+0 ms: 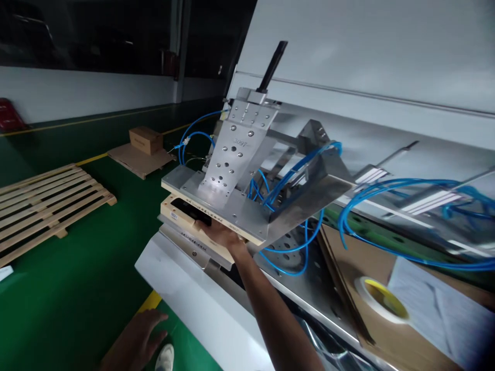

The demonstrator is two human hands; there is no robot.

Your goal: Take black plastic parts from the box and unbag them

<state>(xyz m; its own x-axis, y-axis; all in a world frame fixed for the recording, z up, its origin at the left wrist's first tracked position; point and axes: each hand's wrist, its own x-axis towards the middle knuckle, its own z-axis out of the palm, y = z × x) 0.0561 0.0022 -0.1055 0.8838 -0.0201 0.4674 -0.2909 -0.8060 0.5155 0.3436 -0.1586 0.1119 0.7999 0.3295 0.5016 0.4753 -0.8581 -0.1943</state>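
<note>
The right hand (222,236) reaches forward, its fingers under the edge of a tan tray (181,215) below the metal fixture (232,170); how firmly it grips I cannot tell. The left hand (135,342) hangs low, fingers loosely spread, holding nothing. Blue hoses (386,216) loop from the fixture. A tape roll (381,300) lies on cardboard (371,268) to the right. A pallet (42,206) sits on the green floor (77,288).

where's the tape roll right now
In the head view, the tape roll lies at lower right on brown cardboard, beside a paper sheet, below the blue hoses.
</note>
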